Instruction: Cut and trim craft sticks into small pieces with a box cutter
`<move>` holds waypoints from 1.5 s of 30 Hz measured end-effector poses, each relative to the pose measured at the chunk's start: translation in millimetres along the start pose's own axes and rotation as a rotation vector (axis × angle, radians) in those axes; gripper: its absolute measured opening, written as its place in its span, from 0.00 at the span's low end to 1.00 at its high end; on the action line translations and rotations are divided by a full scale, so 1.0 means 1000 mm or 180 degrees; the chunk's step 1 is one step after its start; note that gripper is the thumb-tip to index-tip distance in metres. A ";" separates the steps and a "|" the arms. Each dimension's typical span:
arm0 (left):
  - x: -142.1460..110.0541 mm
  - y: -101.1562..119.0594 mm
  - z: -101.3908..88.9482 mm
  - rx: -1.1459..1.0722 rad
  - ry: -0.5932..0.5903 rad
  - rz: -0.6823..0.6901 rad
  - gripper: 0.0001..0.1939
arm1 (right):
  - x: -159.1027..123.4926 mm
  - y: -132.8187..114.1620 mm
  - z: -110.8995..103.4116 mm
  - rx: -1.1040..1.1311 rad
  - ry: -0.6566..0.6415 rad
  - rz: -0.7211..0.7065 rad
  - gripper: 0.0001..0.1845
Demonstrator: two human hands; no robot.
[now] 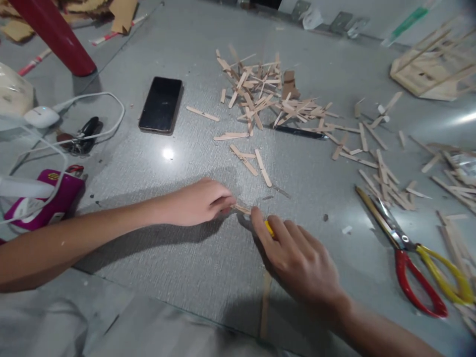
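Observation:
My left hand [199, 202] rests on the grey table [178, 258], its fingers pinched on the end of a short wooden stick piece [242, 209]. My right hand [297, 258] is closed round a yellow tool [269, 227], mostly hidden under the fingers, with its index finger pressed down beside the stick. A heap of cut wooden sticks [266, 94] lies farther back on the table.
A black phone [161, 104] lies at the back left. Red-and-yellow scissors [416, 253] sit at the right among scattered sticks [386, 173]. A black pen [299, 132], white cable [92, 111], magenta case [48, 201], red post [55, 34] and a stick model [431, 69] surround the area.

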State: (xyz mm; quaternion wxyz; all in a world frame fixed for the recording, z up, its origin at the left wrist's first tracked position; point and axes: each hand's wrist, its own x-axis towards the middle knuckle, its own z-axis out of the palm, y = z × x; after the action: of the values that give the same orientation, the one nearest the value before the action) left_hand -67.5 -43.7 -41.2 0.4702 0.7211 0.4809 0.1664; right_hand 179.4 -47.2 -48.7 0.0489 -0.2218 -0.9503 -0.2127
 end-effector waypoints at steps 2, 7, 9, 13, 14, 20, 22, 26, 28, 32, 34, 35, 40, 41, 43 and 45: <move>0.000 -0.001 0.000 -0.0004 -0.0007 0.0009 0.17 | 0.001 0.001 0.000 0.0034 -0.0001 0.0009 0.17; -0.001 -0.002 0.000 -0.0119 -0.0033 -0.0025 0.17 | 0.002 0.001 -0.001 0.0082 0.0035 -0.0026 0.16; 0.000 -0.002 0.000 -0.0127 -0.0021 -0.0019 0.18 | 0.002 0.002 -0.001 0.0085 0.0025 -0.0036 0.16; 0.000 -0.001 0.001 -0.0042 0.0007 -0.0019 0.18 | 0.002 0.003 -0.001 0.0057 0.0010 -0.0045 0.18; 0.000 -0.001 0.001 -0.0014 0.0018 -0.0014 0.17 | 0.001 0.003 -0.001 0.0061 0.0003 -0.0057 0.18; -0.001 0.004 0.002 0.0009 0.0015 0.0098 0.17 | 0.000 0.001 -0.011 0.0110 -0.0258 0.0002 0.27; -0.001 0.004 0.004 0.0049 0.0036 0.0152 0.17 | 0.001 0.001 -0.017 0.0076 -0.0362 0.0002 0.29; -0.002 0.003 0.007 0.0107 0.0016 0.0233 0.19 | 0.004 0.003 -0.026 0.0085 -0.0584 -0.0047 0.29; -0.001 0.003 0.008 0.0111 -0.0005 0.0254 0.18 | 0.004 0.001 -0.028 0.0112 -0.0702 -0.0009 0.28; 0.002 0.005 0.009 0.0151 -0.0080 0.0255 0.16 | 0.004 -0.009 -0.031 0.0016 -0.0804 0.0263 0.26; 0.002 0.005 0.009 0.0129 -0.0135 0.0271 0.15 | 0.007 -0.013 -0.034 -0.0036 -0.0776 0.0235 0.25; 0.003 0.005 0.009 0.0096 -0.0149 0.0281 0.14 | 0.008 -0.013 -0.036 -0.0063 -0.0754 0.0171 0.24; 0.003 0.005 0.007 -0.0164 -0.0183 0.0227 0.15 | 0.013 0.000 -0.036 -0.0122 -0.0705 -0.0048 0.24; 0.002 0.005 0.006 -0.0212 -0.0171 0.0190 0.16 | 0.013 0.002 -0.033 -0.0083 -0.0711 -0.0064 0.25; 0.002 0.006 0.007 -0.0288 -0.0105 0.0082 0.18 | 0.010 0.006 -0.026 -0.0059 -0.0664 -0.0048 0.26; 0.001 0.007 0.008 -0.0343 -0.0032 -0.0072 0.18 | 0.007 0.005 -0.017 -0.0182 -0.0502 0.0022 0.25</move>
State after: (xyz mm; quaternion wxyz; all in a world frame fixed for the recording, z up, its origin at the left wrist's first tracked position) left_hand -57.9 -47.2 -39.4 0.5126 0.6901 0.4770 0.1832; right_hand 175.0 -47.8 -29.9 -0.0318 -0.2425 -0.9440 -0.2214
